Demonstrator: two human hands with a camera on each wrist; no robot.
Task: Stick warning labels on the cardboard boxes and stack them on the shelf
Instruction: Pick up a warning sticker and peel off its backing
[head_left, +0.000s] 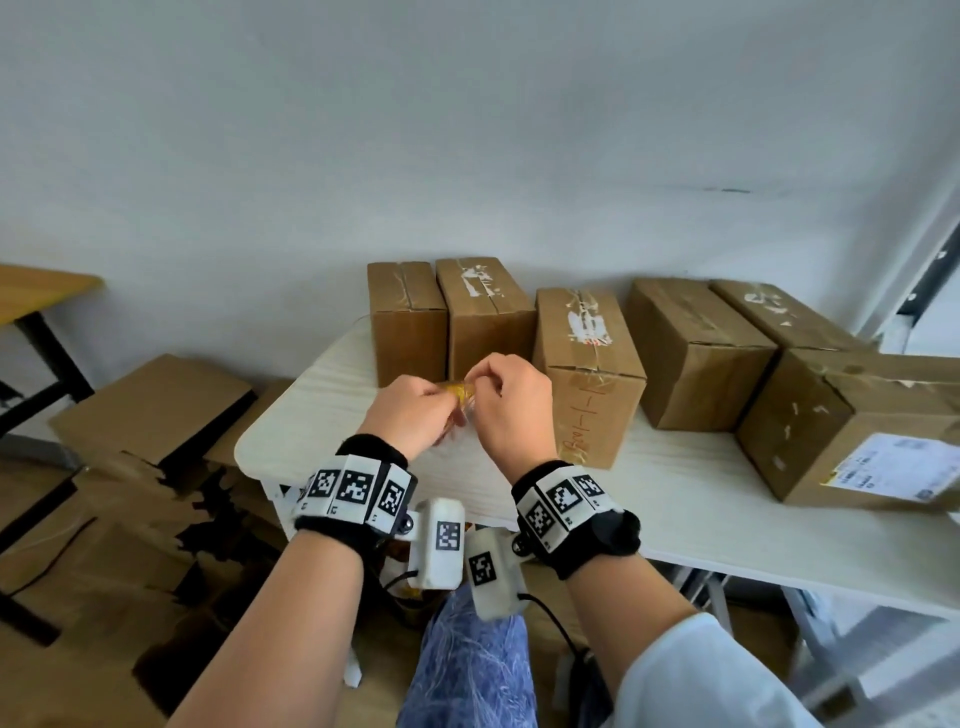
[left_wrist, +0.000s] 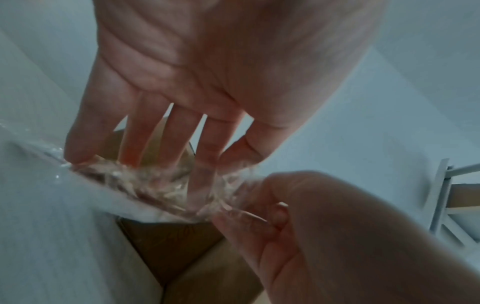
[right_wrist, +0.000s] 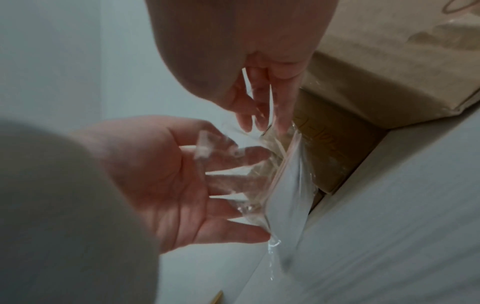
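Note:
Both hands hold a clear plastic bag (head_left: 458, 395) with yellow labels inside, just above the white table (head_left: 675, 499). My left hand (head_left: 439, 402) grips the bag (left_wrist: 145, 181) with spread fingers behind it and the thumb in front. My right hand (head_left: 483, 379) pinches the bag's (right_wrist: 280, 174) upper edge with curled fingers. Several brown cardboard boxes stand on the table behind the hands: two upright at the back (head_left: 408, 322) (head_left: 488, 312), one just right of my right hand (head_left: 587, 364), and two more further right (head_left: 696, 348) (head_left: 857, 426).
Flattened and torn cardboard (head_left: 156, 415) lies on the floor to the left. A wooden desk (head_left: 41, 291) stands at the far left. A white metal shelf frame (head_left: 930, 270) rises at the right edge. The wall is right behind the boxes.

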